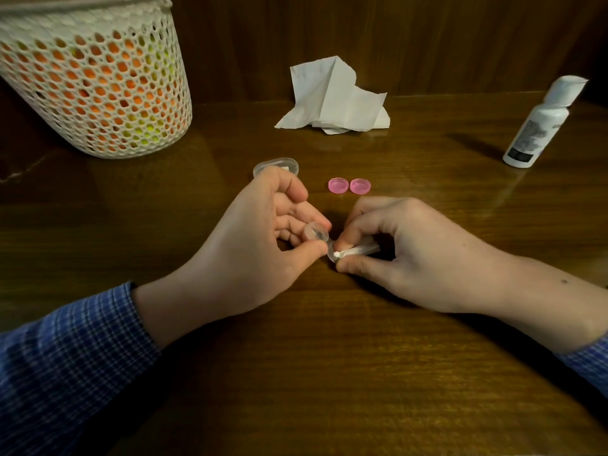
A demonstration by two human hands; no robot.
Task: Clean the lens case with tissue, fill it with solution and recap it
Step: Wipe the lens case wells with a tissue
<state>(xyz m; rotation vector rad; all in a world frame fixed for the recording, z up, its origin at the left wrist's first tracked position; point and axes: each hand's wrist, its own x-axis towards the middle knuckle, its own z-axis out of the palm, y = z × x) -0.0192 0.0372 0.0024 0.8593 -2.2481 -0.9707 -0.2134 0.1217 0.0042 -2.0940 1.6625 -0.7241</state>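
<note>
At frame centre, the left hand pinches the clear plastic lens case; the right hand pinches a twisted white tissue strip into its lower well.

Dark wooden surface, glossy. Resting on it: white mesh basket, crumpled tissue, white bottle, two pink caps side by side, clear container.

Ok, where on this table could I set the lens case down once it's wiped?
Bare wood lies between the pink caps and the solution bottle, and along the near edge below both forearms. It is crowded around the caps, the clear box and the tissue.
</note>
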